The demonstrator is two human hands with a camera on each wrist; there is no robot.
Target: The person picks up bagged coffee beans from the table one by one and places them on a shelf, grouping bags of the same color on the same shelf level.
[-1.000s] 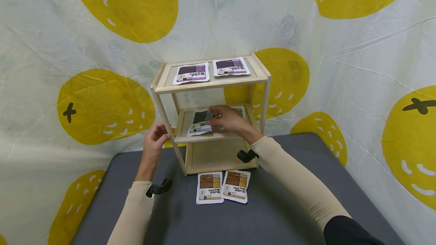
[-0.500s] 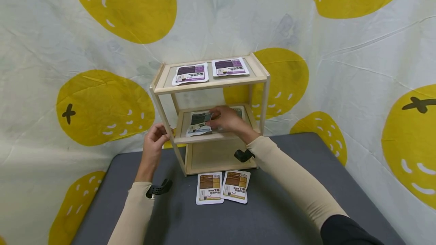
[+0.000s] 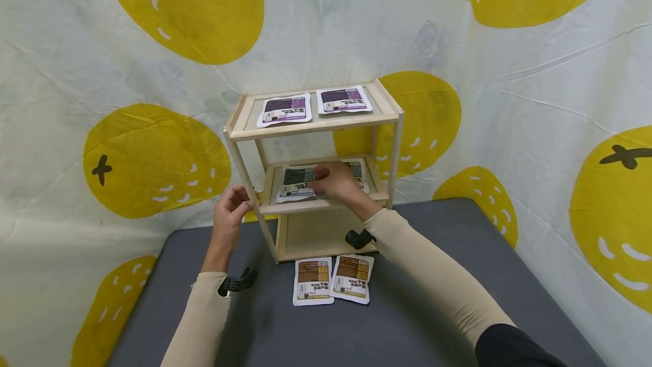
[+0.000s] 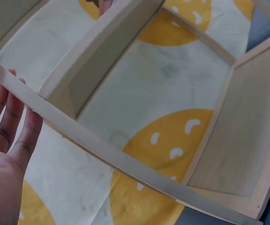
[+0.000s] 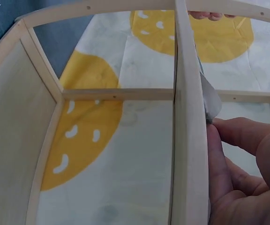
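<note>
On the middle tier of a small wooden shelf rack (image 3: pixel 316 127), a green-and-white pouch (image 3: pixel 295 183) lies at the left, almost flat. My right hand (image 3: pixel 338 183) pinches its right edge between thumb and fingertips; the right wrist view shows the pouch's corner (image 5: pixel 211 101) lifted there. Behind that hand a second pouch (image 3: pixel 359 171), partly hidden, lies on the same tier. At the rack's left side my left hand (image 3: pixel 231 208) grips the front post (image 4: pixel 102 144), thumb on one side and fingers on the other.
Two purple-and-white pouches (image 3: pixel 286 110) lie side by side on the top tier. Two brown-and-white pouches (image 3: pixel 313 282) rest on the grey table (image 3: pixel 326 338) before the rack, edges touching or overlapping. A fruit-print cloth (image 3: pixel 316 33) hangs close behind.
The green-and-white pouch has come down flatter on the middle tier. My right hand has shifted slightly down and toward me, showing more of the second pouch. The left hand stays put.
</note>
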